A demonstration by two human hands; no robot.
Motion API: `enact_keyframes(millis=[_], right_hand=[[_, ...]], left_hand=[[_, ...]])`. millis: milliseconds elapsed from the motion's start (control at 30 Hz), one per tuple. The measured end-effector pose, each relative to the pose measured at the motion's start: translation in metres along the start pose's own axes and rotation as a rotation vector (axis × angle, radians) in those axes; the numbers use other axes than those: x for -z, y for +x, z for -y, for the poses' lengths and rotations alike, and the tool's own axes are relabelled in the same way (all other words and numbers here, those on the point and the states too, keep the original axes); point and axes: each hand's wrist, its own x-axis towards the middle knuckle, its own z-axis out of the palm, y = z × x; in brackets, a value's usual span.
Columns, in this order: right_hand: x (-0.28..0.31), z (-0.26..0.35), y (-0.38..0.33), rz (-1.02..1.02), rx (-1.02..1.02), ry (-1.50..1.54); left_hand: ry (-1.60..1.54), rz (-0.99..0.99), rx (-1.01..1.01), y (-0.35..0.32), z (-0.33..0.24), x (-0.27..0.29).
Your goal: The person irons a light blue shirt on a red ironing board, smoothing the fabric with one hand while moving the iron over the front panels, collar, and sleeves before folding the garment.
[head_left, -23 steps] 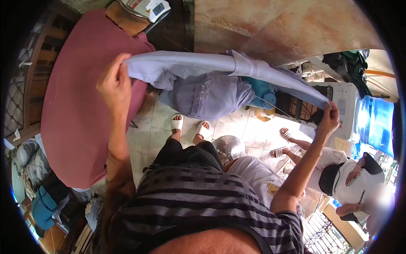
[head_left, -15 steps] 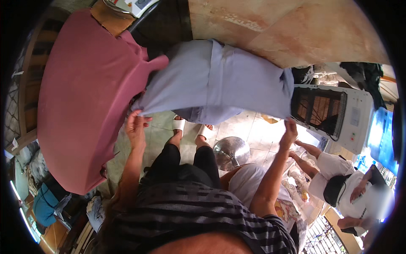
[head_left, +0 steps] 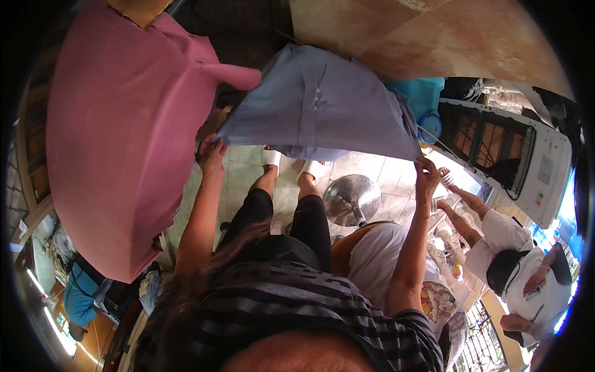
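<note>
A person in a striped top holds a pale blue button-front shirt spread out at arm's length across the upper centre of the frame; the left hand, at centre left, has its grip closed on the shirt's lower left corner; the right hand, right of centre, pinches the lower right corner between fingers and thumb; the shirt hangs open and fairly flat between the two grips, its row of small buttons facing the camera; a large pink cloth fills the upper left and overlaps the shirt's left edge; below the shirt, the person's black-trousered legs and white sandals stand on a pale tiled floor; a shiny metal bowl sits just beside the feet; a white air cooler stands at the right; another person in white, wearing a dark cap, sits at the lower right.
</note>
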Motion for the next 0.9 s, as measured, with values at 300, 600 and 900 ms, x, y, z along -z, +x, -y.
enact_keyframes(millis=[300, 600, 900], right_hand=[[-0.079, -0.006, -0.009, 0.251, 0.321, -0.423], [-0.245, 0.143, 0.115, 0.122, 0.801, -0.090], [-0.279, 0.156, 0.153, 0.284, 0.755, -0.092]], left_hand=[[0.937, -0.068, -0.714, 0.016, 0.097, 0.015], [1.289, 0.785, -1.113, -0.073, 0.106, -0.121], [1.307, 0.809, -1.138, -0.061, 0.113, -0.109]])
